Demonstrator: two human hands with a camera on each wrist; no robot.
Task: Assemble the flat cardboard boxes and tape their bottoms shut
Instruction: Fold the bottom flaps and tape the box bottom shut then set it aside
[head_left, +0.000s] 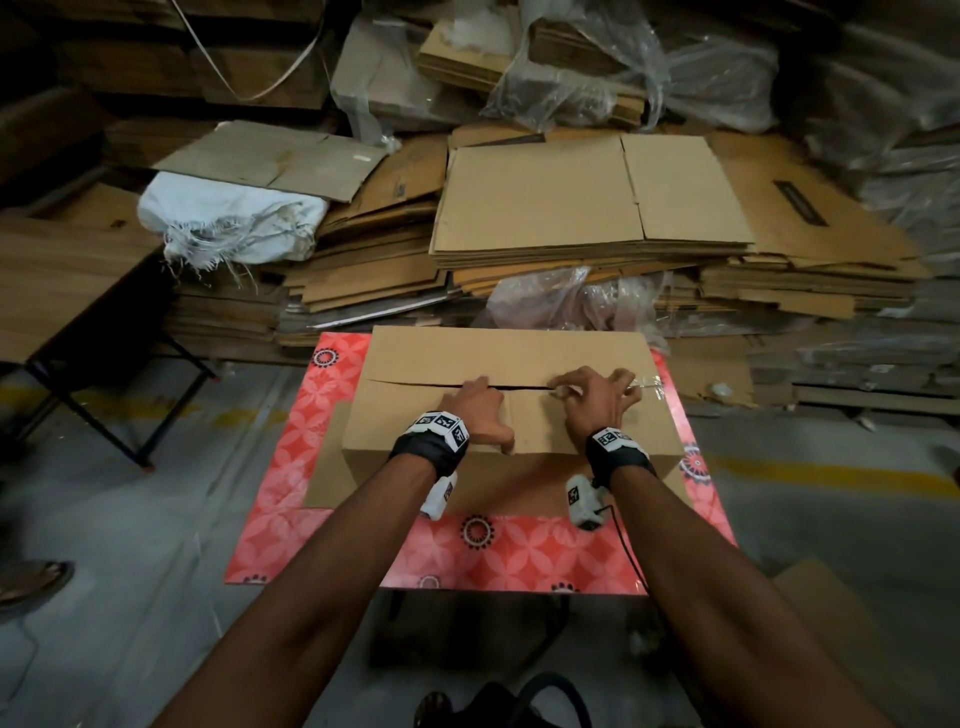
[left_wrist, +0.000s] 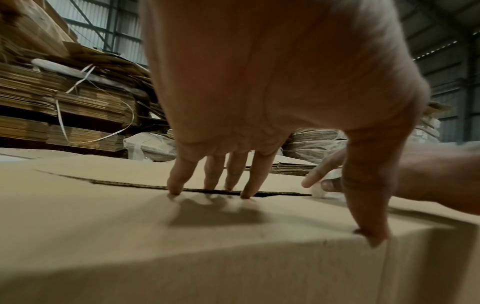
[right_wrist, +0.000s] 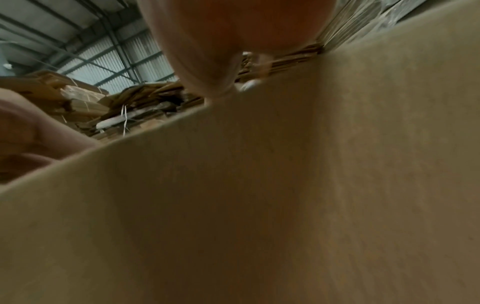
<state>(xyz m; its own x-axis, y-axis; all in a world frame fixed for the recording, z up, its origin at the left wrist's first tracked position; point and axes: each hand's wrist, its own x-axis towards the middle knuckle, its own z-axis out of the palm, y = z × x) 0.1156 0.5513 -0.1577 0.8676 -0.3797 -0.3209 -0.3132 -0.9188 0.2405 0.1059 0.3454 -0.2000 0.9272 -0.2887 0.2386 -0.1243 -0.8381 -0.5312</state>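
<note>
Sitting on a red flowered table (head_left: 519, 551), the cardboard box (head_left: 415, 431) has its flaps folded down with a dark gap in the middle. The left hand (head_left: 475, 408) has straight, spread fingers (left_wrist: 179, 181) pressing on the near flap, their tips right at the gap, at 12 o'clock from the wrist. The right hand (head_left: 597, 397), at 3 o'clock from the left, has curled fingers pinching clear tape (head_left: 641, 387) over the gap.

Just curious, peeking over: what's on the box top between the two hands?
In the head view, only bare cardboard box and its open flap seam lie between left hand and right hand.
</note>
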